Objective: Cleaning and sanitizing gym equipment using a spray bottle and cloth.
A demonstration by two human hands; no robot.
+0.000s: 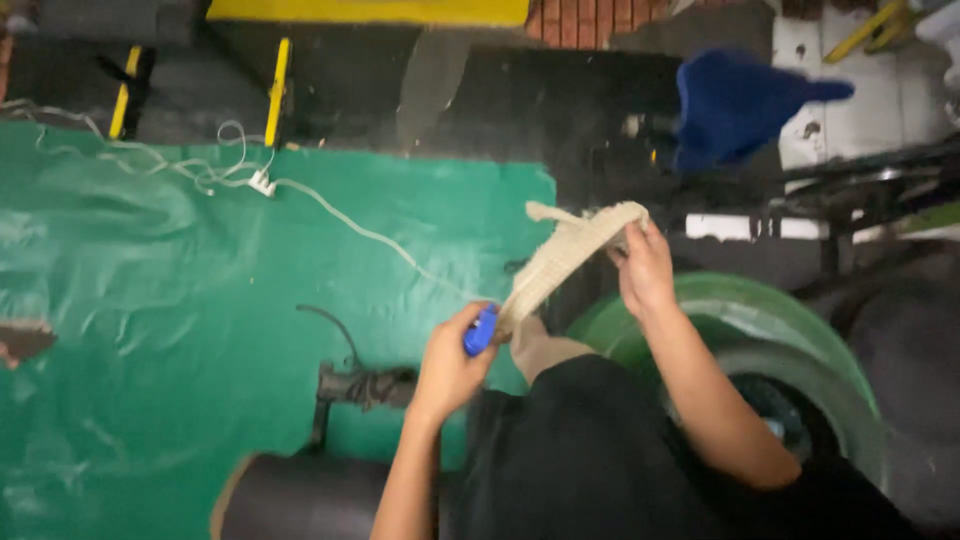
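A pale beige woven fabric strap (565,255) stretches taut and slanted in the air, its frayed upper end folded over, its lower end meeting a small bright blue plastic object (481,331) above the green floor sheet.

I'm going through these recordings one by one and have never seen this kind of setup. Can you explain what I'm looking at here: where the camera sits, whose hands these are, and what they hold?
There is no machine here. One camera is worn on a person's head and looks down at that person's own two bare hands. The left hand grips a small blue object; what it is cannot be told. The right hand holds the upper end of a beige woven strip, which stretches between both hands. Below lies a green sheet with a white cable running across it. A green ring-shaped object sits beside the person's dark-clothed lap, and a blue cloth lies farther off.
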